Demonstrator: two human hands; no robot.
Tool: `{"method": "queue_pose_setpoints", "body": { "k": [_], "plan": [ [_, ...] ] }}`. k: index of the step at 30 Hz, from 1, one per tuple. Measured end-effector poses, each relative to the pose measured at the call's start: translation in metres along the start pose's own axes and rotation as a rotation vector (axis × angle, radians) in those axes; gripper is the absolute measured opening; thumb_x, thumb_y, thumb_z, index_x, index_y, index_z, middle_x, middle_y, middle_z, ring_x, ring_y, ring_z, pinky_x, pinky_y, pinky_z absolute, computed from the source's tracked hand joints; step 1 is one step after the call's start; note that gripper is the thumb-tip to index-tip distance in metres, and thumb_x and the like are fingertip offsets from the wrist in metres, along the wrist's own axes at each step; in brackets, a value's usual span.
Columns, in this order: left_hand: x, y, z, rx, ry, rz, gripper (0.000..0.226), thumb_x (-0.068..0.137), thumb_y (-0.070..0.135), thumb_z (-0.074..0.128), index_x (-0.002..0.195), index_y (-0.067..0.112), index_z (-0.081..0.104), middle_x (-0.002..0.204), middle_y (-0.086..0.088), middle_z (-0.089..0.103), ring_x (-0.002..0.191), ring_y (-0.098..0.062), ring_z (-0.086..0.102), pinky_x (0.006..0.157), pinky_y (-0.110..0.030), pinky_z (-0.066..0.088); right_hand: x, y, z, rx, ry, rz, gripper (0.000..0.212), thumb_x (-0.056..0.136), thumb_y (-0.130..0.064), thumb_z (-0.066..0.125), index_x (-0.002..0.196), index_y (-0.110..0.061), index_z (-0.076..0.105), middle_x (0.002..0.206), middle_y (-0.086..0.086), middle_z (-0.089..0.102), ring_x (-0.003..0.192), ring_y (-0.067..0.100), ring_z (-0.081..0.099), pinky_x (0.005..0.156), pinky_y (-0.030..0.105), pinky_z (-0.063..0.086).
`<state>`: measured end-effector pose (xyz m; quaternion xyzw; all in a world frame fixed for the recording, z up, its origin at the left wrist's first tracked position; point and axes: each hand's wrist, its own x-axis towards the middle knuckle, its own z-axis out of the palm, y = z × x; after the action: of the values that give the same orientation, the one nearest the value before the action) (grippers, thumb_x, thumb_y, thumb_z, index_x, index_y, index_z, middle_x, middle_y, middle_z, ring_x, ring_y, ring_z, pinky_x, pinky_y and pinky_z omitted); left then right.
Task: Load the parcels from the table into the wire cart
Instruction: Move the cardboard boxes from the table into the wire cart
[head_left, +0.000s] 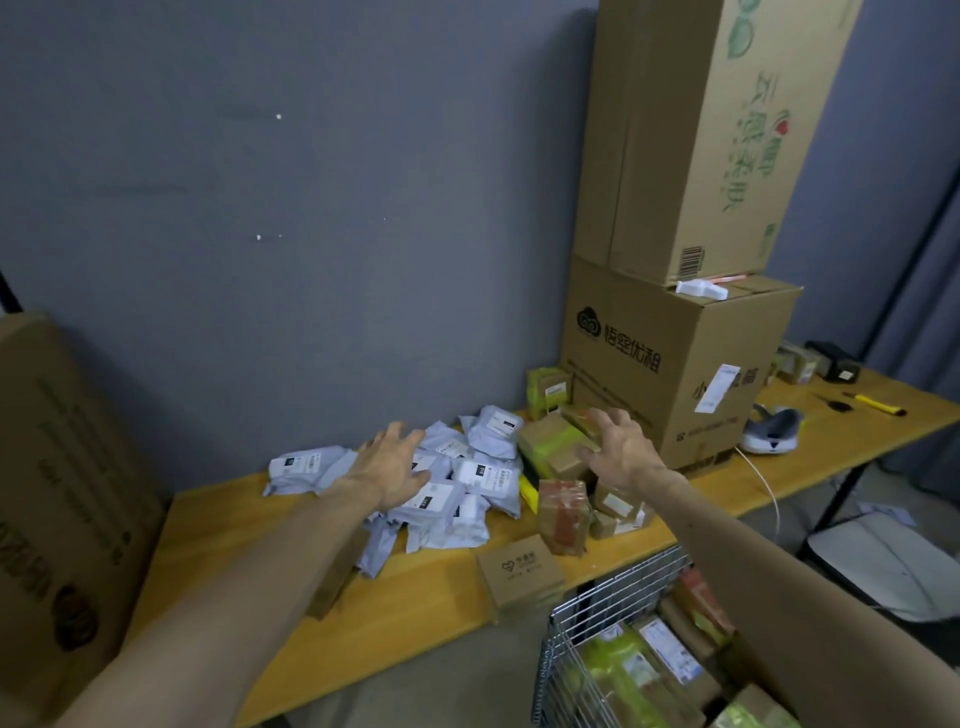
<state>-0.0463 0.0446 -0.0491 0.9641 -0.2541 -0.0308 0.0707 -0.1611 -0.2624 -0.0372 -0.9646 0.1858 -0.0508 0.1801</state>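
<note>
The left hand (387, 467) is spread, palm down, over a heap of pale mailer bags (467, 483) on the wooden table (234, 545). The right hand (621, 447), fingers also splayed, is over a cluster of small brown boxes (556, 447) taped in yellow, gripping nothing. Whether either palm touches what lies under it cannot be told. A tape-wrapped parcel (563, 517) stands near the right wrist, and a small plain box (519, 571) sits at the table's near edge. Just below that edge the wire cart (613, 592) holds labelled brown and yellow-green parcels (639, 670), partly hidden by the right forearm and cut off by the frame. Two big cartons (675, 358) are stacked behind the boxes.
</note>
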Motion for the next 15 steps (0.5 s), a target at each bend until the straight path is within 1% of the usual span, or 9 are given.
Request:
{"method": "queue_pose_setpoints", "body": {
  "k": [3,8,15],
  "plan": [
    [0.019,0.006,0.005,-0.019,0.002,0.023,0.064,0.096,0.044,0.055,0.150,0.021,0.031,0.150,-0.012,0.029,0.136,-0.033,0.037,0.112,-0.040,0.032,0.014,0.009,0.000,-0.031,0.003,0.010,0.065,0.096,-0.043,0.055,0.151,-0.024,0.028,0.150,0.013,0.030,0.135,0.036,0.032,0.108,0.051,0.035],
    [0.063,0.028,0.018,-0.015,-0.026,0.050,0.063,0.097,0.042,0.053,0.151,0.021,0.028,0.152,-0.011,0.026,0.135,-0.033,0.036,0.111,-0.039,0.031,0.050,0.037,0.001,-0.029,-0.005,0.044,0.069,0.095,-0.046,0.054,0.153,-0.020,0.025,0.152,0.014,0.028,0.137,0.036,0.031,0.109,0.052,0.034],
    [0.147,0.081,0.029,-0.024,-0.058,0.063,0.067,0.095,0.041,0.055,0.151,0.019,0.025,0.149,-0.013,0.030,0.131,-0.037,0.040,0.110,-0.041,0.033,0.128,0.091,-0.007,0.018,-0.025,0.072,0.076,0.093,-0.048,0.057,0.154,-0.020,0.021,0.154,0.015,0.025,0.139,0.035,0.029,0.112,0.049,0.032]
  ]
}}
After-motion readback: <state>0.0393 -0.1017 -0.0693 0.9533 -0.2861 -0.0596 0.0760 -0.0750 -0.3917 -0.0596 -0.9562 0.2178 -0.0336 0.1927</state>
